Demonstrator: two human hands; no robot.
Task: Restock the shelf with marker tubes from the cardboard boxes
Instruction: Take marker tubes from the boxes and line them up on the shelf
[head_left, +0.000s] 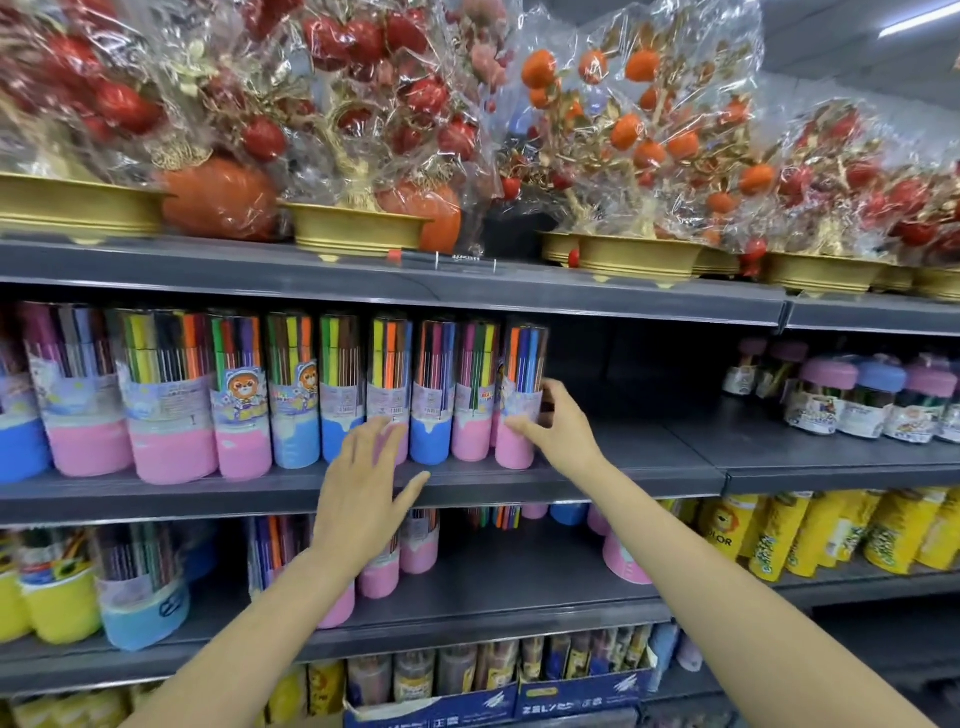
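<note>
Roughly ten marker tubes (291, 395) line the shelf (649, 457); right of the end tube (519, 400), held by the right hand (563, 423), bare space remains. Left hand (363, 493) released, flat.

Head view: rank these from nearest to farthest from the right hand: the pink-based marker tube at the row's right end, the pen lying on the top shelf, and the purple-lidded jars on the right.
1. Pink-based marker tube: the right hand touches it, at the row's right end.
2. Pen: above the hand, on the top shelf's front edge.
3. Purple-lidded jars: far to the right, on the neighbouring shelf section.
</note>
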